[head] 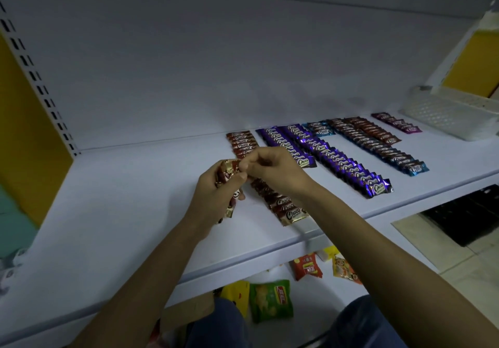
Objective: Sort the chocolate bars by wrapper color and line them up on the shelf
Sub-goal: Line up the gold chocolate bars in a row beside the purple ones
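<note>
Over the middle of the white shelf (121, 185): a bundle of brown-and-gold chocolate bars (226, 175) is gripped in the left hand (216, 193), fingers curled round it, thumb across the front. The right hand (272, 169) meets it from the right, thumb and forefinger pinching the top wrapper's end, other fingers curled. Both hands sit above the brown row (286, 208), which runs from back to front lip and is partly hidden by them. Parallel to its right: two purple rows (343, 162), short blue row (321, 129), long blue-edged row (383, 149), dark red row (376, 131), magenta row (397, 122). White perforated basket (448, 116) at far right. Open shelf surface stretches left of the hands to the yellow side panel (16, 120). Snack packets (270, 297) lie below the front edge. Lighting dim.
</note>
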